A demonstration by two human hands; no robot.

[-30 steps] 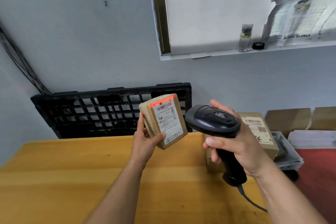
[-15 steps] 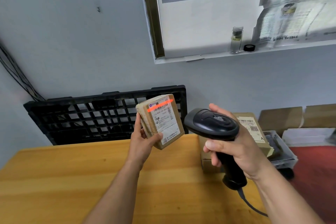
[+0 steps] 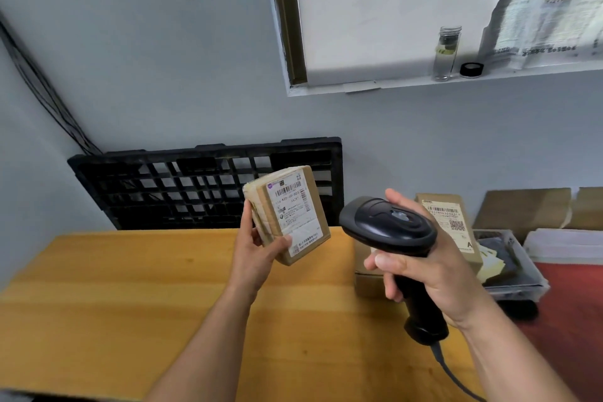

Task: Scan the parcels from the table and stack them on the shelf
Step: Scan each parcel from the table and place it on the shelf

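A person's left hand is gripping a small labelled cardboard parcel above the far edge of the wooden table, while the right hand is wrapping its fingers around a black barcode scanner just beside it, another parcel lying behind near the table's right edge.

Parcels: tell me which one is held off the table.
The small parcel gripped in the left hand, label toward the scanner. The other parcel sits on the table behind the right hand.
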